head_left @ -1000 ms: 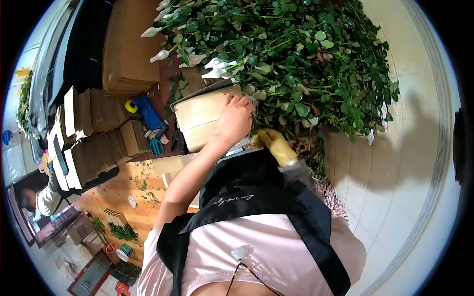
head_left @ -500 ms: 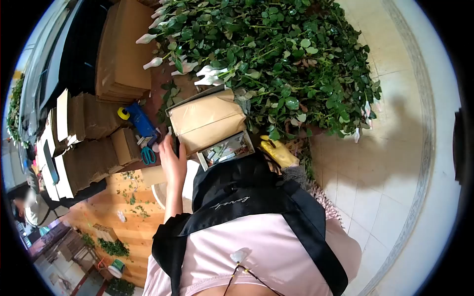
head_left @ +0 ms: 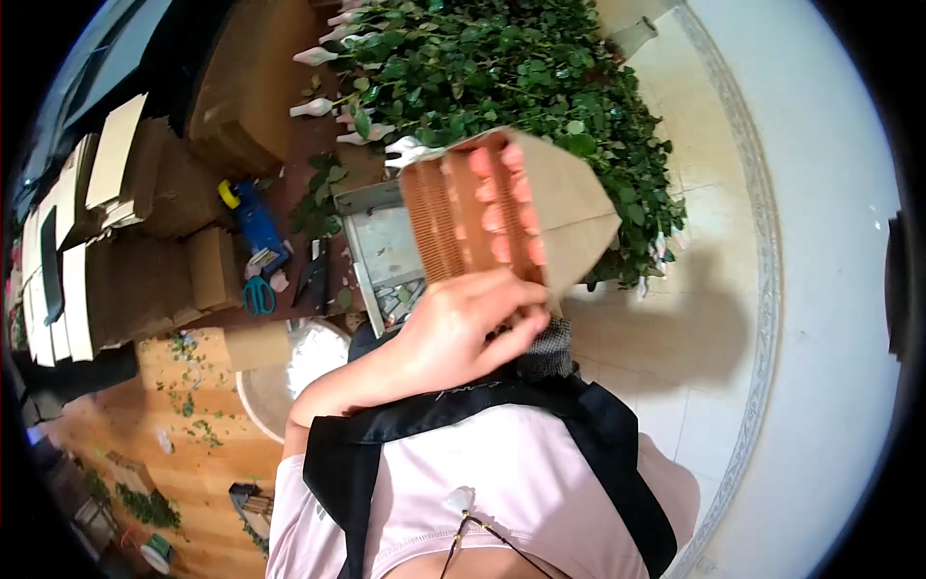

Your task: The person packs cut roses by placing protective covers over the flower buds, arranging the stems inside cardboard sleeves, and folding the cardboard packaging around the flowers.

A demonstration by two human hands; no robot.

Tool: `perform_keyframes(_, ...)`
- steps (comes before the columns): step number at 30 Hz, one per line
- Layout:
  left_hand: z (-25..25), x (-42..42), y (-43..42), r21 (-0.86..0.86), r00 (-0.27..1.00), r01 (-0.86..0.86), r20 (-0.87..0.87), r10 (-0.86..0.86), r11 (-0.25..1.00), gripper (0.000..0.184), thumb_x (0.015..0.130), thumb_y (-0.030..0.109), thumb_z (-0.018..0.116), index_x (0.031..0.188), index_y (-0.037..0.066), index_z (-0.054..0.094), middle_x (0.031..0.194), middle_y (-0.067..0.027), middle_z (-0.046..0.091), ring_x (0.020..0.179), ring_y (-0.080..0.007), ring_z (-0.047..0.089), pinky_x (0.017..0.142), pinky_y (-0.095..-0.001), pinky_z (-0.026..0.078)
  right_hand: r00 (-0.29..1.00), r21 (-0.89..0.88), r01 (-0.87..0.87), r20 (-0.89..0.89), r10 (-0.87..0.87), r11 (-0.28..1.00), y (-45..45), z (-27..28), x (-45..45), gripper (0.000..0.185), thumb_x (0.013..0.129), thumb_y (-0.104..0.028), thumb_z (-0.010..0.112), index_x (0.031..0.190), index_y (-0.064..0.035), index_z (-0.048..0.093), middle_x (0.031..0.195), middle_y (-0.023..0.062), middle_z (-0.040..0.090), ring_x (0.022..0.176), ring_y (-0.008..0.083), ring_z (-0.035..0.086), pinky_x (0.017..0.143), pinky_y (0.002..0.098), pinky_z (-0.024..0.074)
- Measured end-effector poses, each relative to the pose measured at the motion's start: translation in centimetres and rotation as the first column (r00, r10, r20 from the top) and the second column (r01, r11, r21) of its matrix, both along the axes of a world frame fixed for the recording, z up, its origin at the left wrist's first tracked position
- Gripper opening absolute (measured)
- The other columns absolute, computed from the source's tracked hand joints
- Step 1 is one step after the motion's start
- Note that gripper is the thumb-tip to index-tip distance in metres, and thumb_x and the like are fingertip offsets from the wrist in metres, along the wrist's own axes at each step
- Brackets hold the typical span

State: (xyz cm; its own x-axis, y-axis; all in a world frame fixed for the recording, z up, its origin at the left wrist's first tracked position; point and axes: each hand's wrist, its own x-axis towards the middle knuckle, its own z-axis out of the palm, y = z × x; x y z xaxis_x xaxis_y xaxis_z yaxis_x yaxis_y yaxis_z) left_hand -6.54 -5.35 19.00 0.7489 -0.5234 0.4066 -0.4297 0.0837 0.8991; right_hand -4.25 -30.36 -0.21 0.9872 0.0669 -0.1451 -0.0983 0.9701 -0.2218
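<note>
My bare left hand (head_left: 473,323) is closed at the lower edge of a wrapped flower bundle (head_left: 473,207), just above the black apron. Pink flower heads show in rows between corrugated cardboard layers, and brown paper flares out on the bundle's right side. The bundle is tilted and slightly blurred. Only the checked sleeve (head_left: 547,352) of my right arm shows beneath the bundle; the hand itself is hidden. Left of the bundle lies an open tray (head_left: 371,203) with small pale pieces in its lower part.
Leafy rose stems (head_left: 482,77) with white-wrapped heads are piled behind. To the left are cardboard stacks (head_left: 145,280), a blue tool (head_left: 256,227), teal-handled scissors (head_left: 258,296) and black shears (head_left: 313,280). A round white container (head_left: 318,357) stands below the table's edge.
My left hand has moved right from beside the tray and closed on the bundle. The bundle has been lifted off the tray, moved right and turned, showing its pink heads. The yellow-gloved right hand has become hidden.
</note>
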Motion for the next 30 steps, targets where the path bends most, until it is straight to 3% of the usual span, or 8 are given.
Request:
perform_keyframes(3,-0.9,1.4,0.9,-0.177,0.892,-0.307,0.288,0.348,0.935,0.025,0.082,0.008,0.071,0.107,0.004,0.067,0.11,-0.0128,0.065,0.106,-0.0329,0.06,0.095,-0.0451,0.048,0.989,-0.077,0.111,0.102,-0.103,0.991,-1.9,5.2,3.1,0.058,0.105,-0.041,0.036,0.153,-0.0136,0.02,0.156,0.0103,0.026,0.139,0.026,0.034,0.11,0.0431,0.0391)
perform_keyframes(6,-3.3,2.9,1.3,-0.115,0.886,-0.457,0.028,0.463,0.882,0.058,0.09,0.014,0.068,0.141,0.0,0.045,0.14,-0.0217,0.045,0.124,-0.035,0.052,0.103,-0.0449,0.043,0.967,-0.198,0.244,0.118,-0.224,0.949,-4.6,8.4,3.5,0.055,0.105,-0.038,0.037,0.151,-0.0124,0.023,0.153,0.0105,0.029,0.136,0.0255,0.036,0.107,0.0424,0.0401)
perform_keyframes(10,-3.8,1.9,-1.1,-0.278,0.953,-0.006,-0.292,-0.078,0.961,0.081,0.098,0.014,0.061,0.158,0.002,0.008,0.15,-0.0234,0.036,0.129,-0.0311,0.053,0.101,-0.0408,0.049,0.926,-0.343,0.376,0.098,-0.365,0.861,-7.3,10.4,2.6,0.05,0.104,-0.034,0.038,0.147,-0.0109,0.026,0.148,0.0109,0.032,0.131,0.025,0.038,0.104,0.0415,0.0415)
perform_keyframes(12,-2.9,1.0,-1.8,-0.382,0.886,0.073,-0.398,-0.236,0.921,0.078,0.1,0.012,0.054,0.16,0.004,0.004,0.16,-0.0183,0.025,0.146,-0.0286,0.031,0.117,-0.0412,0.028,0.908,-0.404,0.407,0.082,-0.41,0.819,-8.2,10.8,2.1,0.048,0.103,-0.033,0.039,0.145,-0.0101,0.028,0.145,0.011,0.034,0.128,0.0247,0.04,0.102,0.041,0.0421)
perform_keyframes(21,-3.8,1.9,-0.5,-0.457,0.892,-0.018,-0.409,-0.192,0.889,0.077,0.096,0.008,0.051,0.159,0.003,0.007,0.158,-0.0154,0.031,0.145,-0.0241,0.031,0.119,-0.0386,0.024,0.873,-0.633,0.386,0.017,-0.487,0.671,-9.8,11.6,0.6,0.04,0.101,-0.024,0.042,0.136,-0.0066,0.036,0.134,0.0118,0.042,0.117,0.0234,0.045,0.094,0.0389,0.0452)
perform_keyframes(26,-6.4,3.6,2.2,-0.574,0.872,0.14,-0.314,-0.375,0.807,0.075,0.095,0.013,0.056,0.158,0.002,0.016,0.157,-0.0119,0.032,0.144,-0.0201,0.031,0.118,-0.0383,0.026,0.904,-0.749,0.245,-0.053,-0.424,0.616,-8.0,11.3,0.5,0.035,0.099,-0.02,0.044,0.131,-0.0047,0.041,0.128,0.0122,0.046,0.111,0.0227,0.049,0.09,0.0377,0.0469)
perform_keyframes(28,-7.8,3.6,3.1,-0.435,0.862,0.173,-0.367,-0.349,0.884,0.072,0.095,0.008,0.054,0.158,0.004,0.02,0.154,-0.013,0.036,0.141,-0.0218,0.037,0.116,-0.0384,0.031,0.927,-0.783,0.172,-0.077,-0.368,0.598,-6.7,11.4,1.4,0.033,0.099,-0.018,0.045,0.129,-0.0039,0.042,0.125,0.0124,0.048,0.108,0.0224,0.05,0.088,0.0373,0.0476)
perform_keyframes(30,-12.7,4.1,2.6,-0.249,0.963,0.002,-0.262,-0.069,0.969,0.067,0.096,0.008,0.057,0.155,0.004,0.027,0.145,-0.0167,0.047,0.133,-0.0267,0.049,0.113,-0.0388,0.038,0.951,-0.81,0.098,-0.094,-0.293,0.578,-5.2,11.0,3.2,0.031,0.098,-0.016,0.046,0.127,-0.0031,0.044,0.123,0.0125,0.05,0.106,0.0221,0.051,0.086,0.0368,0.0483)
